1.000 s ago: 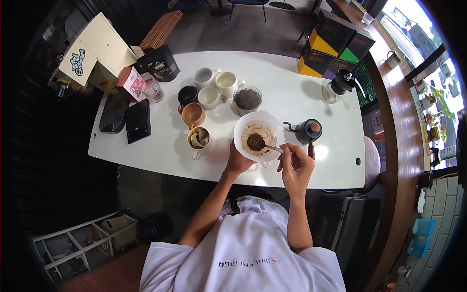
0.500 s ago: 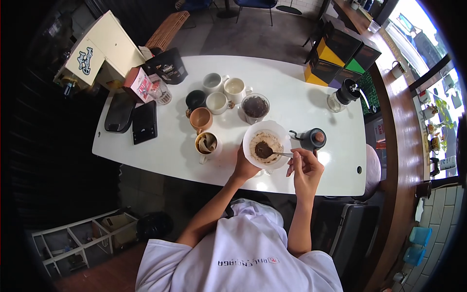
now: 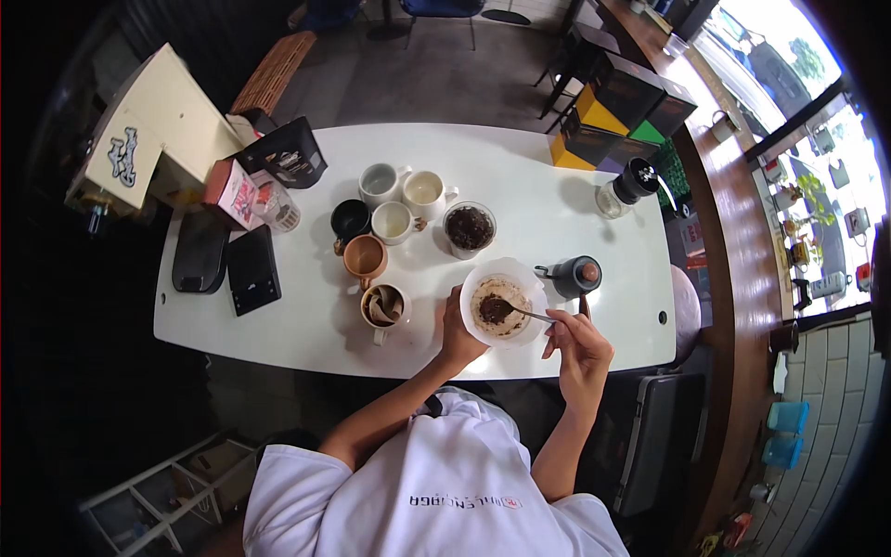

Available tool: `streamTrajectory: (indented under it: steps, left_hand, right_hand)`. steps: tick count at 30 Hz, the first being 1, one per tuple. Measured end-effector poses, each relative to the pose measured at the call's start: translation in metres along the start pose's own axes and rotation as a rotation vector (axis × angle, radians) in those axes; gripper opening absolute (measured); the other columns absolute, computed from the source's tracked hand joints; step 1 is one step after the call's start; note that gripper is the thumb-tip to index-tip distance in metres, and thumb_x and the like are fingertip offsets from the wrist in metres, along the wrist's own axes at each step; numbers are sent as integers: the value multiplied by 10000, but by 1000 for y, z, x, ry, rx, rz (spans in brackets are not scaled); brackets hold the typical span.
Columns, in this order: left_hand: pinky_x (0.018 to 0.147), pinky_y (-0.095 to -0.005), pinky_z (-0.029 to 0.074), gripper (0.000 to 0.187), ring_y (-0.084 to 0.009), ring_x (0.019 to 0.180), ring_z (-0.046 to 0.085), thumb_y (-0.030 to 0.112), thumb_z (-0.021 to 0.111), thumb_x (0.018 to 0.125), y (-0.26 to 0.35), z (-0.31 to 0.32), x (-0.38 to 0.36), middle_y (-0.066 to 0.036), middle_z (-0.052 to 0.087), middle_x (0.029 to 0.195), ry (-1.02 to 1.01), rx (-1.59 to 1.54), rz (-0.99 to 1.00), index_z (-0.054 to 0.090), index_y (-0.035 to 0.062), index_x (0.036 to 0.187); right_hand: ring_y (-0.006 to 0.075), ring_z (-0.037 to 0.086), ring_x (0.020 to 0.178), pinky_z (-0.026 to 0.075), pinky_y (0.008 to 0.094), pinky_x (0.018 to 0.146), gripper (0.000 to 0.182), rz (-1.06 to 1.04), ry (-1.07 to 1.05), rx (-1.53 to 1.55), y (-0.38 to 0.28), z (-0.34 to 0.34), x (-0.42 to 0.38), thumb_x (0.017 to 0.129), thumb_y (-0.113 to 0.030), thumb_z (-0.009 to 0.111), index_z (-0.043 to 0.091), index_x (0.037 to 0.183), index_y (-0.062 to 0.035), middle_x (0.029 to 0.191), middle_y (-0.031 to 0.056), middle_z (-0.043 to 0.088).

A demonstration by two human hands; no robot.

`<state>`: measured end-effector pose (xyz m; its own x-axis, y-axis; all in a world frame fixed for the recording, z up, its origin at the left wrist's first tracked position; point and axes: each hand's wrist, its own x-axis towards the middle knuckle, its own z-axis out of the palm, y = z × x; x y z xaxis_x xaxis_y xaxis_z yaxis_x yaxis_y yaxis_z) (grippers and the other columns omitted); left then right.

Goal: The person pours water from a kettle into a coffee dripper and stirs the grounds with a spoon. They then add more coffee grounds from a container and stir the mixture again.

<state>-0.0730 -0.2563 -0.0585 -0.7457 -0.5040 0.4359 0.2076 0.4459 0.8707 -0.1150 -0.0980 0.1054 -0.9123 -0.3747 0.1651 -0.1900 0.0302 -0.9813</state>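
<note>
dripper, white and lined with a paper filter, sits near the front edge of the white worktop, coffee grounds dark inside it. left hand grips its side; right hand pinches a spoon dipped into the grounds. black kettle stands just beside, mugs to the left. a hard stir could likely tear the filter or tip the dripper off the edge.

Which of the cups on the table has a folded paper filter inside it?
The tan mug nearest the left hand, just left of the white dripper; the other cups hold no paper.
</note>
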Motion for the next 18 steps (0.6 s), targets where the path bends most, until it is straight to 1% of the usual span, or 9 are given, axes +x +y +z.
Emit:
streamTrajectory:
  steps: [1, 3, 4, 8, 10, 11, 13, 18]
  left_hand:
    - [866, -465, 483, 659, -367, 1018, 586, 150, 903, 571, 0, -1, 1, -170, 604, 1088, -17, -12, 1, 613, 5, 1144]
    - [860, -472, 477, 673, -368, 1028, 582, 167, 910, 564, -1, -5, 2, -169, 605, 1092, -67, 22, 44, 610, 4, 1144]
    - [870, -468, 482, 695, -366, 1038, 583, 172, 919, 549, 0, -5, 2, -169, 607, 1105, -76, 51, 50, 611, 7, 1149]
    - [888, -463, 486, 717, -362, 1045, 583, 177, 928, 537, 1, -6, 5, -164, 609, 1107, -87, 26, 60, 611, 10, 1158]
    - [900, -458, 490, 744, -352, 1071, 578, 183, 938, 527, -5, -3, 1, -159, 600, 1142, -81, -57, -20, 610, 16, 1173]
    - [900, -458, 490, 744, -352, 1071, 578, 183, 938, 527, -8, -3, -3, -159, 600, 1142, -93, -63, -19, 610, 16, 1173]
    - [907, -459, 485, 764, -345, 1102, 566, 190, 944, 528, -11, -2, -1, -155, 585, 1189, -96, -119, -75, 602, 18, 1190]
    - [943, -462, 465, 795, -341, 1145, 545, 197, 947, 532, -8, -7, 0, -150, 574, 1235, -143, -105, -55, 592, 23, 1222]
  right_hand:
    - [101, 607, 644, 475, 234, 572, 194, 5, 19, -7, -4, 0, -2, 950, 32, 588, 706, 1098, 73, 814, 80, 611]
    - [115, 616, 646, 489, 243, 586, 248, -10, -43, -115, -11, 1, -7, 894, 92, 593, 723, 1098, 40, 810, 86, 623]
    - [121, 620, 638, 497, 245, 590, 317, -13, -50, -141, -11, 3, -10, 846, 140, 581, 734, 1094, 16, 809, 89, 632]
    - [120, 623, 635, 501, 247, 589, 320, 11, -75, -233, -14, 6, -16, 843, 152, 572, 737, 1083, 19, 810, 91, 639]
    - [118, 626, 634, 502, 245, 589, 328, -25, -7, -222, -13, 7, -20, 835, 156, 581, 741, 1082, 10, 812, 91, 642]
    - [118, 626, 634, 502, 245, 589, 328, -21, 5, -225, -15, 7, -22, 835, 156, 581, 741, 1082, 10, 812, 91, 642]
    - [114, 628, 635, 501, 241, 588, 329, -62, 103, -213, -25, 11, -25, 833, 153, 595, 743, 1087, 5, 805, 85, 644]
    - [108, 629, 637, 499, 234, 586, 298, -24, 139, -229, -24, 20, -30, 865, 130, 592, 746, 1085, 0, 799, 81, 647]
